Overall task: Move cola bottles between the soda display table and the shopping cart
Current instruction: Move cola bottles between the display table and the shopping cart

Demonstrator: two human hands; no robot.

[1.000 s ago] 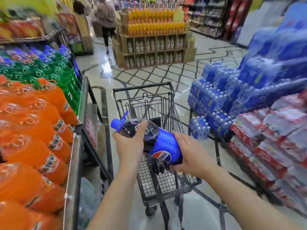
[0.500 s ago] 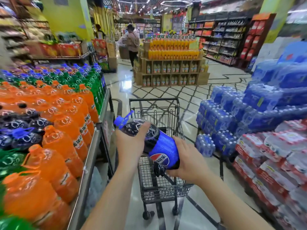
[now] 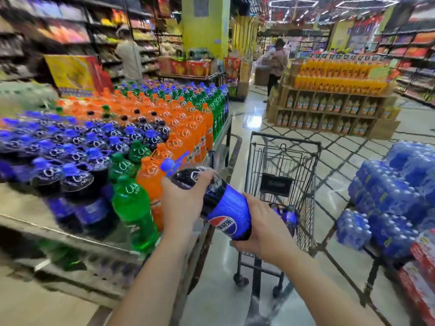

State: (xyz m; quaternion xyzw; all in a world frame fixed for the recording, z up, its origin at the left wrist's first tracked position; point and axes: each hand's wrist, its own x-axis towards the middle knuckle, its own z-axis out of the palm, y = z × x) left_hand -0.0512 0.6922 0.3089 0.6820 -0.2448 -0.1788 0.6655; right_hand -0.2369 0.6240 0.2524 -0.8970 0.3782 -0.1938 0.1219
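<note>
I hold a large cola bottle (image 3: 223,205) with a blue label and blue cap, tilted with its cap up and to the left. My left hand (image 3: 182,203) grips its dark neck and shoulder. My right hand (image 3: 263,229) cups its base from below. The bottle hangs between the soda display table (image 3: 77,241) on the left and the black wire shopping cart (image 3: 282,165) ahead on the right. Another cola bottle (image 3: 288,216) lies inside the cart, partly hidden by my right hand. Several cola bottles (image 3: 77,180) stand on the table beside green and orange ones.
Blue water packs (image 3: 390,198) and red-labelled packs (image 3: 421,271) are stacked on the right. A juice display (image 3: 334,97) stands ahead across the tiled aisle. One person (image 3: 277,64) stands near it, another (image 3: 129,55) by the far shelves. A bare strip of table (image 3: 21,203) lies at the left.
My view has swung left and up, bringing more of the soda table into sight. Both hands keep their grip, and the bottle has moved left toward the table's edge, away from the cart.
</note>
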